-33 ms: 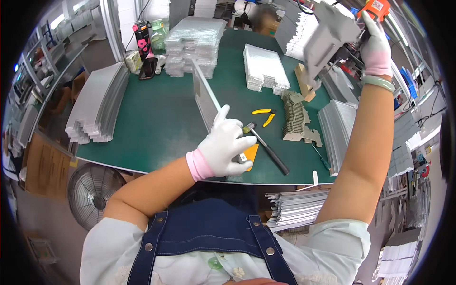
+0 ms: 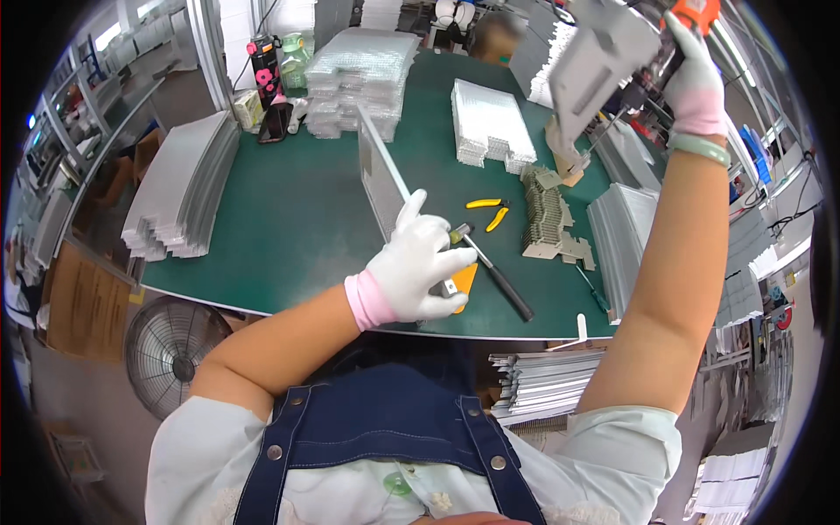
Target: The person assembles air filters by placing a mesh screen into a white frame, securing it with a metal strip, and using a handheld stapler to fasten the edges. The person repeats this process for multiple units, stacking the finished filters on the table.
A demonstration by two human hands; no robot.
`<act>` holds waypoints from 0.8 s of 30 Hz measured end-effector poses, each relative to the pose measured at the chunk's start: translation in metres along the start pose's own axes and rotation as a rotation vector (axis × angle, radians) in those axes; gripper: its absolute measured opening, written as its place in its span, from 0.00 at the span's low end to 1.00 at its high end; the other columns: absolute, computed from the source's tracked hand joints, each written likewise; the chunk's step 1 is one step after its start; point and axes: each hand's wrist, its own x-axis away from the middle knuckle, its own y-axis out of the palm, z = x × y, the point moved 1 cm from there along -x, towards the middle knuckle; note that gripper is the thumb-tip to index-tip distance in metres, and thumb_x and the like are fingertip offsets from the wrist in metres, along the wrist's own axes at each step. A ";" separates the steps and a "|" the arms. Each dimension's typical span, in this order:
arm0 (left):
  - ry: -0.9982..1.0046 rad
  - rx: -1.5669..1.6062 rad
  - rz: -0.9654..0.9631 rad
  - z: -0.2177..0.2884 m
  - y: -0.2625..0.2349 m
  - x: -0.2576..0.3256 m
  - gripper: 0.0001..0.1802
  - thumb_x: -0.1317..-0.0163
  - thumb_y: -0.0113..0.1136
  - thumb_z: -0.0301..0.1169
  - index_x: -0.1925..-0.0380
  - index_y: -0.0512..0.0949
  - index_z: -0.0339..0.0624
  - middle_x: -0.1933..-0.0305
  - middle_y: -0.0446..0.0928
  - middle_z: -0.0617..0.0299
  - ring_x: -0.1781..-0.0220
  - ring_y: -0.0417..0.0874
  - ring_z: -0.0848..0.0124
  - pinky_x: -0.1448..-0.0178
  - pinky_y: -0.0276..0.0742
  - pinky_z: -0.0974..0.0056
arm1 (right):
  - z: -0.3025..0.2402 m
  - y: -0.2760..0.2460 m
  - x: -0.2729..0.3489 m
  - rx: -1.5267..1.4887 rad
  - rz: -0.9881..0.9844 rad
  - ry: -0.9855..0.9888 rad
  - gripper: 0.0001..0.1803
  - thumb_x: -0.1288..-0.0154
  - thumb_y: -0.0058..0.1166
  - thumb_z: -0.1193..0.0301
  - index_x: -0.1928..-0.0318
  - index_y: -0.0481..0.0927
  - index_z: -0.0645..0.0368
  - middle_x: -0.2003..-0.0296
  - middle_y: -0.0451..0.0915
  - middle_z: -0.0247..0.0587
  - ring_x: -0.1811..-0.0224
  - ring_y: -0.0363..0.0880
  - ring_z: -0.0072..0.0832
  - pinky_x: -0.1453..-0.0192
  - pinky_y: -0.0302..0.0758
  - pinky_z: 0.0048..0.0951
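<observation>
My left hand (image 2: 418, 262), in a white glove with a pink cuff, grips the near end of a flat grey metal panel (image 2: 376, 171) standing on edge on the green table (image 2: 289, 219). My right hand (image 2: 696, 79), gloved the same way, is raised high at the top right and is closed around a hanging power screwdriver (image 2: 661, 61) with an orange top. Its bit points down toward the table. A grey folded sheet piece (image 2: 599, 52) shows just left of that hand.
A black-handled tool (image 2: 506, 284) and an orange scraper (image 2: 465, 278) lie beside my left hand, with yellow pliers (image 2: 490, 210) further back. Stacks of grey sheet parts (image 2: 179, 188), (image 2: 547, 214), (image 2: 626, 241) and clear trays (image 2: 363, 70) ring the table. A fan (image 2: 171, 354) stands below its edge.
</observation>
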 end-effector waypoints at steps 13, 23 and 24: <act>-0.115 0.027 -0.091 0.003 0.014 -0.011 0.18 0.52 0.68 0.44 0.65 0.81 0.45 0.68 0.70 0.53 0.56 0.74 0.51 0.27 0.48 0.27 | -0.122 0.066 0.138 -0.802 0.067 0.091 0.10 0.32 0.57 0.67 0.58 0.81 0.60 0.66 0.84 0.37 0.64 0.84 0.27 0.56 0.82 0.29; -0.136 0.064 -0.099 0.003 0.013 -0.011 0.19 0.50 0.67 0.46 0.65 0.81 0.45 0.66 0.72 0.53 0.56 0.75 0.52 0.27 0.48 0.29 | -0.133 0.064 0.155 -0.786 0.100 0.045 0.11 0.30 0.55 0.67 0.54 0.80 0.62 0.62 0.84 0.39 0.61 0.84 0.28 0.54 0.82 0.29; -0.138 0.066 -0.099 0.004 0.013 -0.011 0.19 0.49 0.67 0.47 0.65 0.81 0.45 0.66 0.72 0.53 0.56 0.75 0.52 0.27 0.48 0.29 | -0.134 0.064 0.156 -0.790 0.098 0.046 0.12 0.30 0.54 0.67 0.54 0.80 0.62 0.62 0.84 0.40 0.60 0.84 0.28 0.54 0.82 0.29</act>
